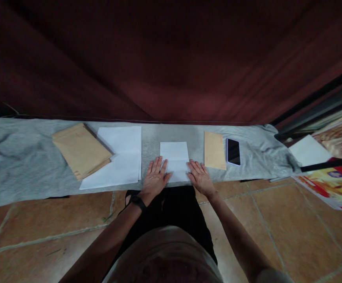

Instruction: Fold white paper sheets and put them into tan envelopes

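Both hands lie flat and open, palms down, fingers stretched forward and only slightly fanned, neither closed around anything. The left hand (156,177) presses on the near left corner of a small folded white sheet of paper (174,154), its fingertips over the sheet's left edge. The right hand (199,177) presses on the near right corner in the same way. The two hands are apart, with the bare lower middle of the sheet between them. The sheet lies in the centre of a wrinkled grey cloth (23,165) spread over a brown tiled floor (277,220).

A thin black band (138,202) circles the left wrist.

To the left on the cloth, a stack of large white sheets (120,155) lies with a pile of tan paper envelopes (81,149) overlapping its far left corner. Just right of the right hand lies a single tan envelope (214,150), and beside it a dark-screened smartphone (233,151).

The sheet's near edge is hidden under the palms, so whether the fold is pressed fully flat cannot be told. A dark red curtain (171,59) fills the upper view in deep shadow. At the right edge a white paper (309,150) and a colourful printed sheet (333,184) are cut off
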A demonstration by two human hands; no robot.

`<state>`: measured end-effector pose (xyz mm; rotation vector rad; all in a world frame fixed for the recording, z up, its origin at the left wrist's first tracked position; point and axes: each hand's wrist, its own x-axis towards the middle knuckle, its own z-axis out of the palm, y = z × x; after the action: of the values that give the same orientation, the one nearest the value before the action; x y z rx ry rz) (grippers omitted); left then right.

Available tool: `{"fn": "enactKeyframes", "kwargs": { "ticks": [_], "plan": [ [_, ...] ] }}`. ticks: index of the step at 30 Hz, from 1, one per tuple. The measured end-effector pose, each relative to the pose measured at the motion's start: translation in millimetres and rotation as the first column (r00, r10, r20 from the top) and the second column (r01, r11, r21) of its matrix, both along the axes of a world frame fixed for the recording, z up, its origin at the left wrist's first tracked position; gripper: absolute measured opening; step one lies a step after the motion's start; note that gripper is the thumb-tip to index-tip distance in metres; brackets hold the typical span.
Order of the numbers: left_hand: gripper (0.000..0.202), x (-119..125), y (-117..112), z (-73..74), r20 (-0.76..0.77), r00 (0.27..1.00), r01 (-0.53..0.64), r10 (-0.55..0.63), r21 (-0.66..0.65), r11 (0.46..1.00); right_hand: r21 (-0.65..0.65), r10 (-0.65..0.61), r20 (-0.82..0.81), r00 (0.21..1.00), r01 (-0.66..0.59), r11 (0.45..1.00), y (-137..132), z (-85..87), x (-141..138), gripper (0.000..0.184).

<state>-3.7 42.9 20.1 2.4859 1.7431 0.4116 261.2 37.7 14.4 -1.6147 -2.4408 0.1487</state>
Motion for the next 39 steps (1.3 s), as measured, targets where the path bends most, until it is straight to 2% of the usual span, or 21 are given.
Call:
{"fn": "enactKeyframes", "kwargs": {
  "ticks": [4, 7, 17, 22, 25, 29, 34, 37, 39],
  "plan": [
    [0.064, -13, -13, 1.9, -0.03, 0.988, 0.153, -0.153, 0.001, 0.988, -0.019, 0.112, -0.015, 0.994, -0.112, 0.993, -8, 2.5, 13, 0.064],
    [0.064, -17, -18, 4.8, -0.035, 0.981, 0.19, -0.19, -0.009, 0.982, -0.032, 0.144, -0.029, 0.989, -0.145, 0.989, -10, 3.7, 17, 0.07],
    [0.05, -14, -19, 17.9, 0.046, 0.989, 0.146, -0.142, -0.088, 0.985, -0.056, 0.104, -0.122, 0.987, -0.111, 0.992, -10, 8.2, 13, 0.051],
    [0.047, -24, -16, 19.4, 0.2, 0.963, 0.201, -0.181, -0.08, 0.976, -0.021, 0.118, -0.232, 0.966, -0.127, 0.992, -10, 12.8, 14, 0.046],
    [0.046, -31, -16, 19.1, 0.311, 0.932, 0.219, -0.187, -0.071, 0.973, -0.017, 0.108, -0.316, 0.942, -0.12, 0.993, -8, 16.1, 15, 0.037],
    [0.055, -35, -17, 17.0, 0.361, 0.917, 0.219, -0.169, -0.102, 0.97, -0.017, 0.067, -0.389, 0.919, -0.08, 0.997, -6, 18.7, 14, 0.033],
    [0.031, -34, -19, 10.7, 0.445, 0.884, 0.214, -0.144, -0.112, 0.97, -0.024, 0.16, -0.356, 0.921, -0.18, 0.983, -11, 12.1, 8, 0.046],
    [0.026, -33, -19, 7.4, 0.513, 0.848, 0.213, -0.135, -0.097, 0.972, -0.038, 0.137, -0.373, 0.918, -0.163, 0.986, -12, 8.3, 7, 0.038],
    [0.025, -31, -18, 6.9, 0.555, 0.829, 0.165, -0.075, -0.114, 0.98, -0.058, 0.094, -0.397, 0.913, -0.127, 0.99, -10, 8.7, 6, 0.032]
  ]
}}
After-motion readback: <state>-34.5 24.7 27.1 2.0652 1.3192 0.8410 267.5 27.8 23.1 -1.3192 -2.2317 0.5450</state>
